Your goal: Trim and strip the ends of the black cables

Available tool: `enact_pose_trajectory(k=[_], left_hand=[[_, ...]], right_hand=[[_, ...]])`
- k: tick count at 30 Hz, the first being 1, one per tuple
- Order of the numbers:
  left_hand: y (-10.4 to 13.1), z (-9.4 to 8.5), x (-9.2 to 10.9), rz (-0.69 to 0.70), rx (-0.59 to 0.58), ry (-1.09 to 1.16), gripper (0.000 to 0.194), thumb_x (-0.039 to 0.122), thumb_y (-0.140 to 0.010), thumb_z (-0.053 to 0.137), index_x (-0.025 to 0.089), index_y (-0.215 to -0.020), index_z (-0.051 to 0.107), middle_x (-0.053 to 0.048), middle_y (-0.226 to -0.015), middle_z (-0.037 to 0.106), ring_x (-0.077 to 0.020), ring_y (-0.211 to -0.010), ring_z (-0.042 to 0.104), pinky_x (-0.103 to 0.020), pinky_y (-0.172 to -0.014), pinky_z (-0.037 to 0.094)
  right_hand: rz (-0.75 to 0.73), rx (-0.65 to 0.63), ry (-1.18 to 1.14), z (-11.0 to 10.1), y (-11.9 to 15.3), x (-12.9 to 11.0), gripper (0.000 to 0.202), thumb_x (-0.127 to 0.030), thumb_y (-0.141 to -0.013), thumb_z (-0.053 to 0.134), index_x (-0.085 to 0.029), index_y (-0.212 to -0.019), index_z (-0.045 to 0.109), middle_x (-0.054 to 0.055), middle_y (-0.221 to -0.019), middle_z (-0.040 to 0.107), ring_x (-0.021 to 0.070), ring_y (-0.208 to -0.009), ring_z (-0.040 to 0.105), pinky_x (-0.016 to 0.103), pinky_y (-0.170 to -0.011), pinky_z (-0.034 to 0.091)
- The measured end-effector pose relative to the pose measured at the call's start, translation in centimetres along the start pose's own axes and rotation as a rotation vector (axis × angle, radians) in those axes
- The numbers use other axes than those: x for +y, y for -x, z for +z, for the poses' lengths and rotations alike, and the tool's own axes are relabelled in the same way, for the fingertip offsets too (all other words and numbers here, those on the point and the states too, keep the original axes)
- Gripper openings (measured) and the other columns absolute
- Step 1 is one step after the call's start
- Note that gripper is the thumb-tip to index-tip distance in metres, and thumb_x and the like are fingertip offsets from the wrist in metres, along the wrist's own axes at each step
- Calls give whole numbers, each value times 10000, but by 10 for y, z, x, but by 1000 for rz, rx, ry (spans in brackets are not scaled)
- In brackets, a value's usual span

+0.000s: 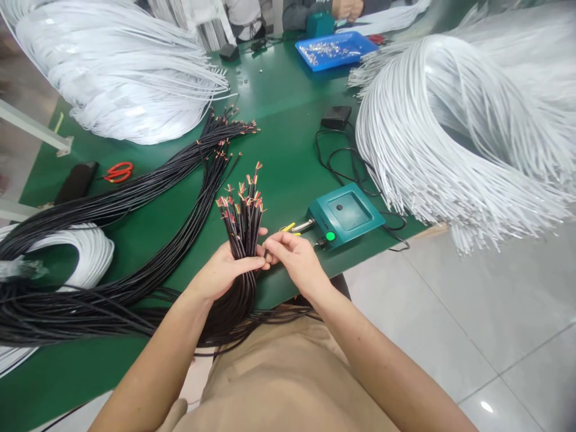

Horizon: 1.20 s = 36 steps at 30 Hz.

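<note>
My left hand (229, 267) is wrapped round a thick bundle of black cables (245, 240), thumb across the front. The cable ends point up and away from me, stripped to short red, yellow and white wires. Close beside it, my right hand (294, 258) pinches with thumb and forefinger at the bundle's right side. What sits between those fingertips is mostly hidden; it looks like a single black cable. Just right of the fingers lies a teal machine (346, 216) with a green button and a metal tip, near yellow-handled tweezers or cutters (290, 228).
More black cables (162, 180) run along the left. White cable heaps (144, 78) lie at the back left and right. Red-handled scissors (119, 172), a black box (336, 117) with a cord, and a blue tray (335, 51) of small parts rest on the green table (288, 150). A person's hands (346, 9) show at the back.
</note>
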<state>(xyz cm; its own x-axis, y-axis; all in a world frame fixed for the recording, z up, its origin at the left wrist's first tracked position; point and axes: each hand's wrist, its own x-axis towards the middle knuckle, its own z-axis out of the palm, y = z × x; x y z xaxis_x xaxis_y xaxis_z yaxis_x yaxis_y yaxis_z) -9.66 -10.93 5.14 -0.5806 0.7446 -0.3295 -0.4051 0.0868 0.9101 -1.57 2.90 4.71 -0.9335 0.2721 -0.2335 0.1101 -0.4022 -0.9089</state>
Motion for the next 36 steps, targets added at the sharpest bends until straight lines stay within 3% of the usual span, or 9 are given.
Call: enact_pose_trajectory(k=[5, 8, 10, 14, 16, 19, 24, 31, 36], left_hand=[[0, 4, 3, -36, 81, 32, 355, 231, -721, 758, 190, -1063, 674, -17, -844, 689, -132, -735, 617, -260, -682, 487], [-3, 8, 5, -39, 122, 50, 277, 284, -714, 762, 161, -960, 721, -31, -830, 686, -130, -709, 597, -267, -668, 487], [-4, 12, 6, -15, 117, 33, 263, 285, -706, 769, 147, -926, 731, -24, -762, 669, -125, -682, 584, -273, -690, 482], [-5, 17, 7, 11, 118, 1, 260, 275, -697, 778, 136, -908, 721, -23, -730, 658, -120, -658, 574, -263, -671, 461], [-4, 19, 8, 5, 120, -3, 252, 268, -695, 780, 136, -900, 716, -29, -741, 664, -121, -657, 578, -263, -668, 462], [-4, 20, 8, -20, 118, 11, 212, 279, -699, 778, 138, -845, 720, -37, -745, 679, -131, -668, 594, -276, -688, 476], [-9, 21, 3, -17, 205, 4, 230, 326, -694, 781, 144, -831, 743, -45, -792, 711, -145, -722, 612, -278, -728, 481], [-11, 26, 2, 105, 328, -13, 232, 297, -715, 770, 167, -906, 746, -16, -792, 726, -113, -699, 608, -246, -715, 486], [-10, 26, 4, 70, 335, 15, 247, 313, -718, 766, 156, -908, 742, -48, -826, 748, -135, -742, 645, -258, -724, 500]], right_hand=[[-30, -70, 57, -11, 7, -8, 244, -380, -789, 636, -170, -677, 583, -33, -606, 569, 83, -575, 489, 229, -611, 390], [29, -357, 90, -21, 13, -21, 351, -464, -799, 625, -157, -631, 598, -21, -599, 558, 82, -555, 472, 231, -586, 387], [36, -432, 116, -26, 13, -29, 430, -506, -835, 564, -150, -594, 593, -8, -577, 555, 85, -527, 478, 234, -553, 392], [-110, 54, 157, -27, 4, -39, 338, -454, -828, 589, -158, -664, 599, -41, -571, 512, 64, -496, 444, 208, -511, 387], [-147, 175, 151, -25, -3, -38, 246, -419, -782, 650, -176, -794, 619, -54, -614, 517, 67, -517, 455, 201, -505, 407], [-135, 131, 130, -19, -10, -32, 285, -372, -715, 713, -194, -915, 617, -49, -675, 559, 80, -546, 504, 212, -510, 453], [-66, 41, -57, -12, -11, -28, 216, -333, -672, 725, -188, -731, 576, -56, -594, 576, 78, -487, 518, 227, -511, 488], [-49, 117, -161, -14, -9, -30, 253, -338, -628, 773, -170, -686, 592, -46, -586, 611, 69, -470, 528, 216, -509, 480], [-57, 112, -167, -16, -9, -24, 264, -339, -640, 771, -161, -744, 605, -52, -591, 606, 58, -462, 511, 210, -501, 455]])
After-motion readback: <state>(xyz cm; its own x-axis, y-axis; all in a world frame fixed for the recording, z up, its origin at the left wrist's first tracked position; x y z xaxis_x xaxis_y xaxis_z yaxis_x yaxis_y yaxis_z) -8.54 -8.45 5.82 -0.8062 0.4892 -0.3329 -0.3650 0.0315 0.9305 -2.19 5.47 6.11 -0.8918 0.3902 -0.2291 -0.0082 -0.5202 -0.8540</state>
